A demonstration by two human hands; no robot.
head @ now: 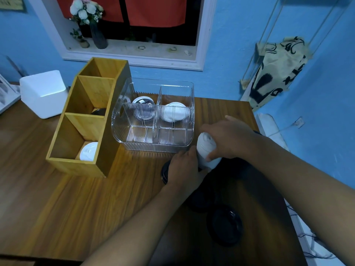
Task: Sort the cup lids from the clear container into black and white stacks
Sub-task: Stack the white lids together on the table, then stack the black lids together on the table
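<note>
A wooden table (pixel 76 198) is seen below a window. A wooden organizer (pixel 87 166) with three compartments is set on its left part; a white lid (pixel 88 151) lies in the nearest compartment and a black lid (pixel 99 111) in the middle one. Just to its right a clear container (pixel 153 144) is placed, with lids left in both rear sections. In front of the container's right corner, a stack of white lids (pixel 206 148) is held tilted above the table. Its upper part is gripped by the right hand (pixel 230 139), fingers and thumb curled round it. Its lower end is clasped by the left hand (pixel 184 167). Loose black lids (pixel 225 225) are scattered on the table beneath the forearms.
</note>
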